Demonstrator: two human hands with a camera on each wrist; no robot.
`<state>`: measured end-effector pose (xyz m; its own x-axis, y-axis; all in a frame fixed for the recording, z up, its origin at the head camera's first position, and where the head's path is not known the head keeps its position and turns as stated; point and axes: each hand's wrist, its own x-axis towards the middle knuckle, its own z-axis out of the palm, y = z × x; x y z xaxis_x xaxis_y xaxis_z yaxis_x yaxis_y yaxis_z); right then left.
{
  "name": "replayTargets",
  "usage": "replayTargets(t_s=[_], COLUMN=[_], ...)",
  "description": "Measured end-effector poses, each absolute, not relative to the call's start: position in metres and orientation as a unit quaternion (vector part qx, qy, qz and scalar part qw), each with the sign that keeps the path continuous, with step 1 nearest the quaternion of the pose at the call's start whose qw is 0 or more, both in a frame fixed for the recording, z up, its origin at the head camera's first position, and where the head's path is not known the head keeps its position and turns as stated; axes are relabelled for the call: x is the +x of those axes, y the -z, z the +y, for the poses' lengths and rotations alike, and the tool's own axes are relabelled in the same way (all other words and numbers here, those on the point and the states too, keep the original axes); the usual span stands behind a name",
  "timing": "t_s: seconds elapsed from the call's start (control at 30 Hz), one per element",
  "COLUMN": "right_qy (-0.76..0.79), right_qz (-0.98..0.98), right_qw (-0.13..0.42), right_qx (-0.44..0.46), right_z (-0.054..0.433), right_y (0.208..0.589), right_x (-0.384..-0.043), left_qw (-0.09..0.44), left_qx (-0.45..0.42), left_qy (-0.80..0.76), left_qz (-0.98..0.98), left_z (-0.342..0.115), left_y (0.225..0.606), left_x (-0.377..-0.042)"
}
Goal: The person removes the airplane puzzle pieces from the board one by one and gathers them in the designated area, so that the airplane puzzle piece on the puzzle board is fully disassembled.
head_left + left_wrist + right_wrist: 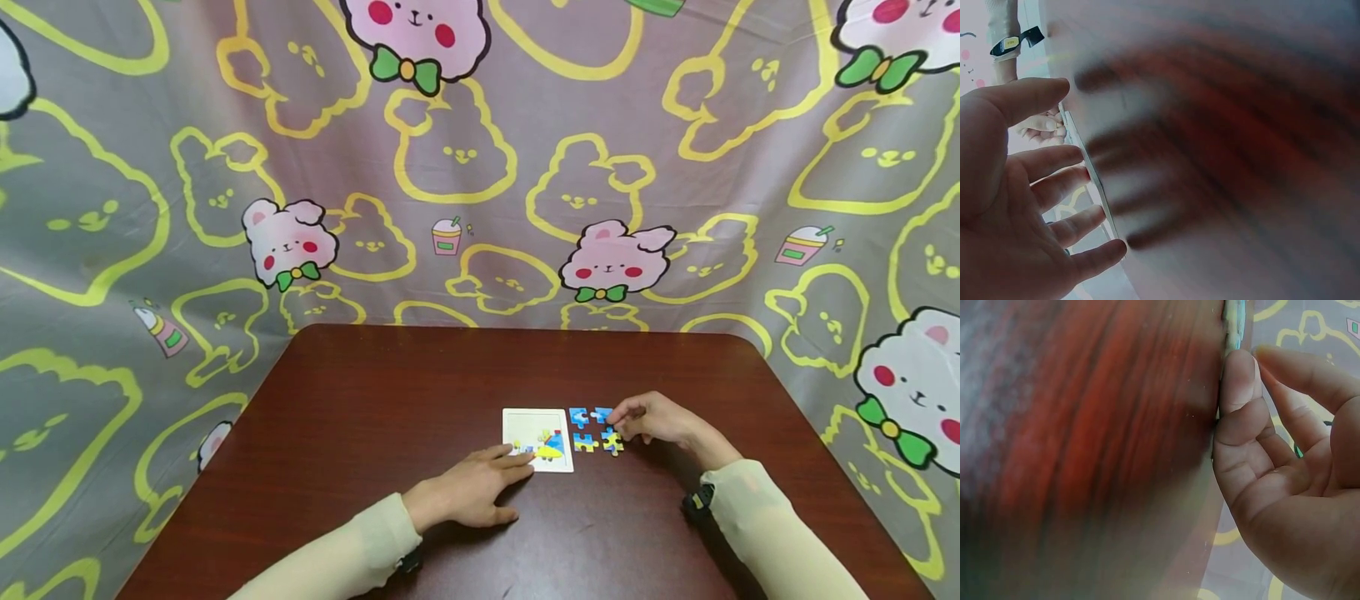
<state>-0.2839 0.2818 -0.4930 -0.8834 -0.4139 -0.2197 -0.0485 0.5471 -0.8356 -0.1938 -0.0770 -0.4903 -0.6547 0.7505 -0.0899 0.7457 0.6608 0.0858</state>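
A square white-bordered puzzle board (531, 414) lies flat on the table, with colourful picture parts across its lower half. My left hand (476, 487) rests its spread fingertips on the board's lower left part; the left wrist view shows these fingers (1079, 225) along its edge. Just right of the board lie loose jigsaw pieces: a blue one (578, 417), a yellow-and-blue one (585, 443) and another yellow-and-blue one (613, 445). My right hand (656, 421) pinches the upper right blue piece (601, 414) at its edge, fingers curled. The right wrist view mostly hides that piece behind the fingertips (1241, 378).
The dark reddish-brown table (390, 375) has rounded far corners. A grey cloth (480, 275) printed with yellow outlines and pink rabbits hangs behind and along both sides. Dark straps (699, 502) circle the wrists below pale sleeves.
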Motion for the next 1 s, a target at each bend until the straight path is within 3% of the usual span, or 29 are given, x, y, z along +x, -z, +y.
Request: replayTargets(t_s=[1.0], right_qy=[0.470], right_qz=[0.852], right_qw=[0.186], right_qx=[-0.139], right_z=[0.237], right_y=[0.489], right_x=[-0.287], left_qw=[0.067], left_qx=[0.409], left_qy=[-0.027], left_qz=[0.910], left_z=[-0.077], left_y=[0.488], left_x=[-0.193])
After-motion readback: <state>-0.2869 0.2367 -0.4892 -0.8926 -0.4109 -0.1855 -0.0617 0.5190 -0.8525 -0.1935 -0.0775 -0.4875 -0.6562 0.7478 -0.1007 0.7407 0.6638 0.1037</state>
